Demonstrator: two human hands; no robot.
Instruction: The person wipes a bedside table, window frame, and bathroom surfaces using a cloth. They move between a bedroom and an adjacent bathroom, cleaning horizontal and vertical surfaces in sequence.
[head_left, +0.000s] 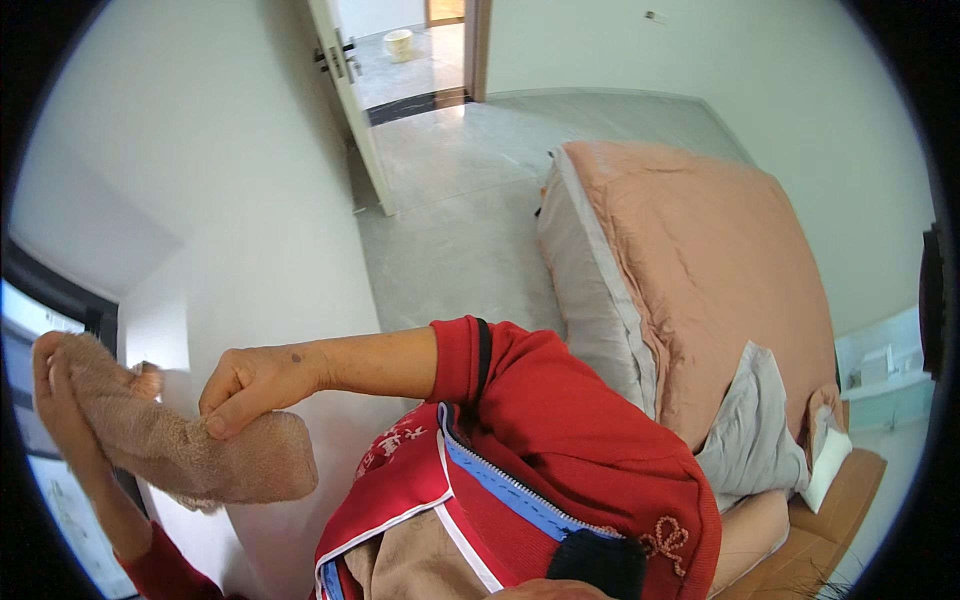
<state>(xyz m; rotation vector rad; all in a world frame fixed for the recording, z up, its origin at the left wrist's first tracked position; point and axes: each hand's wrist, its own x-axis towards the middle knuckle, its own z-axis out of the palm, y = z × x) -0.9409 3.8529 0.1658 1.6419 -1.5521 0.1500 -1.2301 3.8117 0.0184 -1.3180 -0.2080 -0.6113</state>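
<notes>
A folded brown plush cloth (247, 465) is stretched between my two hands at the lower left. My right hand (259, 386) pinches its upper edge between thumb and fingers, and a squared end hangs beyond the grip. At the far end my left hand (56, 386) holds the cloth, with its fingers bent over the edge. The red sleeve of my jacket (585, 420) is pushed up on the right forearm. Behind the cloth are a white wall (277, 225) and a dark-framed window (101, 315); whether the cloth touches either is unclear.
A bed with a peach quilt (720, 262) stands at the right, with a grey cloth (757, 427) crumpled near its wooden headboard (855, 487). An open door (352, 112) leads off the grey tiled floor (457, 255). Beyond it sits a pale bucket (399, 46).
</notes>
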